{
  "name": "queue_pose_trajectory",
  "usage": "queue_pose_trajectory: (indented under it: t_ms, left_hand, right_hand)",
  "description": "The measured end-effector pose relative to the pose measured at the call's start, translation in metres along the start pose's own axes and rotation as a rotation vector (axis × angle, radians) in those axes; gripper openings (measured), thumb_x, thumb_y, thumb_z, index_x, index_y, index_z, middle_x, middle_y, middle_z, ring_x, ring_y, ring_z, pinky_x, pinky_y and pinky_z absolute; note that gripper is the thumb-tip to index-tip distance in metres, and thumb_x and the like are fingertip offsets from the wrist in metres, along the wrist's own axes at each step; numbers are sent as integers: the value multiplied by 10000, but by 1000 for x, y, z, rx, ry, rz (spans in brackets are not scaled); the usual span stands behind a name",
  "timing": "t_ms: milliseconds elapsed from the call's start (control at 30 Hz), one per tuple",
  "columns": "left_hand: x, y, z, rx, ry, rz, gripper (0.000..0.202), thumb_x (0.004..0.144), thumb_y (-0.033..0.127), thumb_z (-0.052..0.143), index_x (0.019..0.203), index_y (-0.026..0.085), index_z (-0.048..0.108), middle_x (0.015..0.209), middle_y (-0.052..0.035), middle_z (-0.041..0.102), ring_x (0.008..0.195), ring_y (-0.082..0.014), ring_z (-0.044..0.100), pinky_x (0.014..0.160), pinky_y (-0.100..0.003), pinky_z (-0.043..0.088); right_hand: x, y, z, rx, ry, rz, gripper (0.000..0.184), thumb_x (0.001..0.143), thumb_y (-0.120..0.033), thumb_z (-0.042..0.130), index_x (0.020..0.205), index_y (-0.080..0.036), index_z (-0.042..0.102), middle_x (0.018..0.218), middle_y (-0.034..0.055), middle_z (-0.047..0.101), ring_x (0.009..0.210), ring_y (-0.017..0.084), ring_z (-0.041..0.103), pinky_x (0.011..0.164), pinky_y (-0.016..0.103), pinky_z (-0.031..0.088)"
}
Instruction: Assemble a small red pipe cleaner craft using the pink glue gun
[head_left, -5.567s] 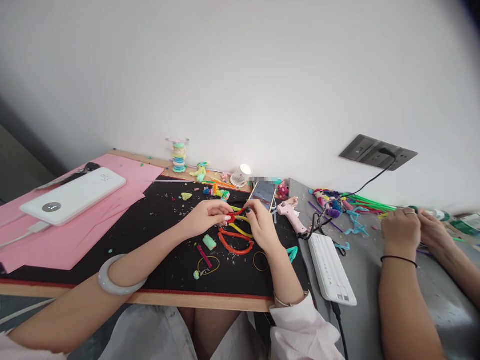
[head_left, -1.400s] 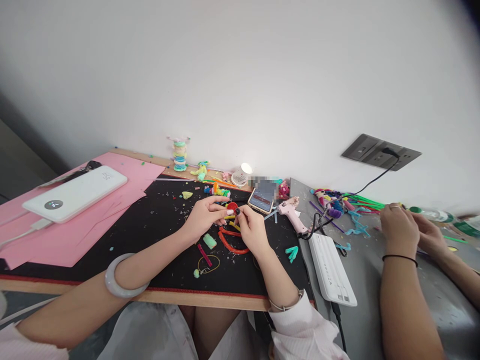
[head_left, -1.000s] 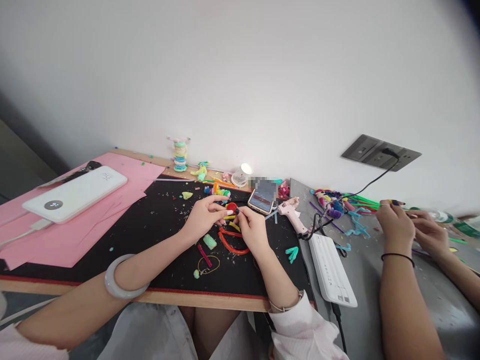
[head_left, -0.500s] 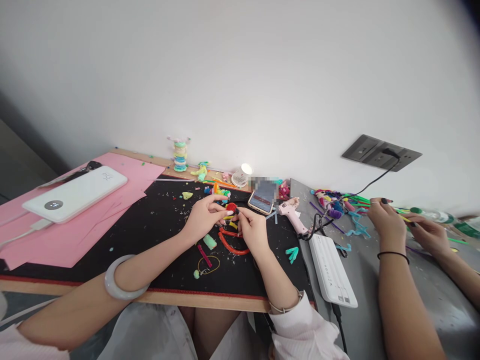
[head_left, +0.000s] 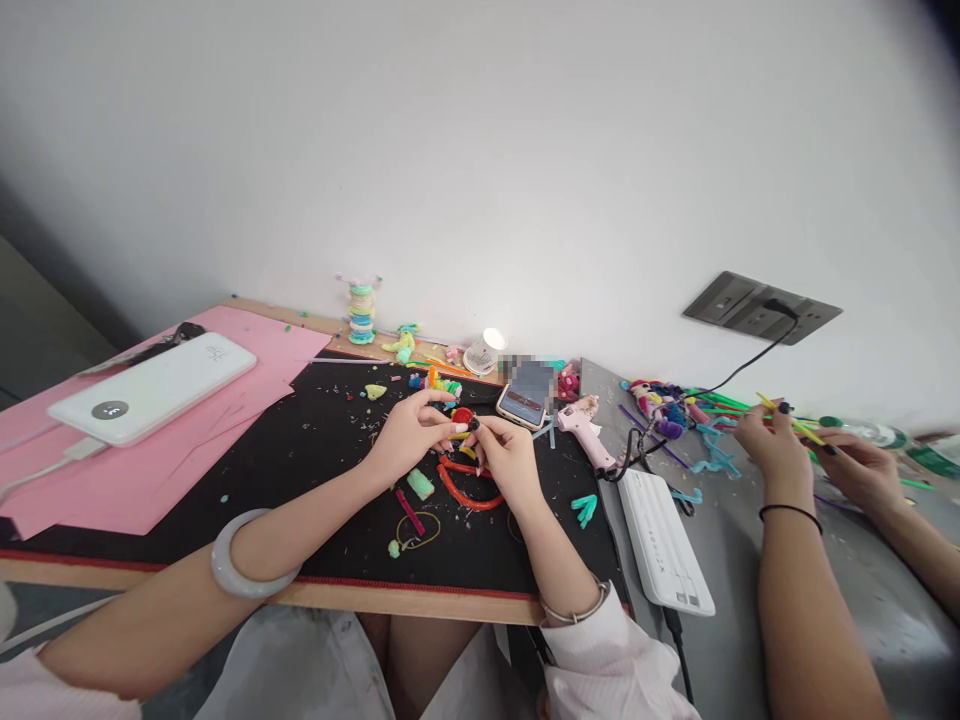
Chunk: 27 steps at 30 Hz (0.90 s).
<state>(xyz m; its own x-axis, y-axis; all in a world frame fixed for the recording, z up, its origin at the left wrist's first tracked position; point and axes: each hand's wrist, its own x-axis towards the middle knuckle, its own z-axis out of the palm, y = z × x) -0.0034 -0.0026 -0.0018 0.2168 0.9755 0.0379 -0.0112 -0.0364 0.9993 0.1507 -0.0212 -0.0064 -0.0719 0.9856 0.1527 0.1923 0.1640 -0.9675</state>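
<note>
Above the black mat, my left hand (head_left: 409, 435) pinches the left side of a small round red coil (head_left: 463, 414), which looks like wound pipe cleaner. From the other side, my right hand (head_left: 510, 455) closes thumb and finger on the same coil. A small dark spot shows at the right fingertips; I cannot tell what it is. Below the hands lie a yellow piece (head_left: 468, 452) and a curved orange-red pipe cleaner (head_left: 469, 497); whether they join the coil is hidden. Nearby on the mat are a light green fuzzy piece (head_left: 421, 485) and a magenta strip (head_left: 409, 512).
Behind the hands stand a phone (head_left: 525, 393), a paper cup (head_left: 485, 351) and a pastel coiled figure (head_left: 361, 312). A pink glue gun (head_left: 589, 436) and white power bank (head_left: 666, 540) lie right. Another person's hands (head_left: 817, 455) hold a yellow-green pipe cleaner. Pink paper (head_left: 172, 480) lies left.
My two hands stay together on the red coil with barely any shift. At the right, the other person's hands have raised the yellow-green pipe cleaner and turned it more into view.
</note>
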Motion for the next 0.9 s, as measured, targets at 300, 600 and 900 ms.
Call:
queue_pose_trajectory:
  t_ms: [300,600,900]
  left_hand:
    - [1,-1,0,32,-13,15,448,667,321,661,1050,142,511,624,14,615,531,-134,586,551,-278,501]
    - [1,-1,-1,37,-17,32,415,670,292,659,1030,146,516,643,11,619,550,-138,596,580,-284,503]
    - [1,0,-1,-37,-45,10,464,640,295,695,1039,146,509,637,12,615,540,-125,577,565,-271,493]
  right_hand:
    - [2,10,-2,113,-12,-4,216,822,-305,512,755,-146,641,585,-13,564,365,53,386,347,187,366]
    - [4,11,-2,151,-38,24,216,811,-299,528,695,-145,624,596,-6,586,348,44,377,336,185,356]
    - [2,2,-4,273,-76,61,210,781,-309,579,669,-144,645,483,-32,520,343,45,358,339,179,348]
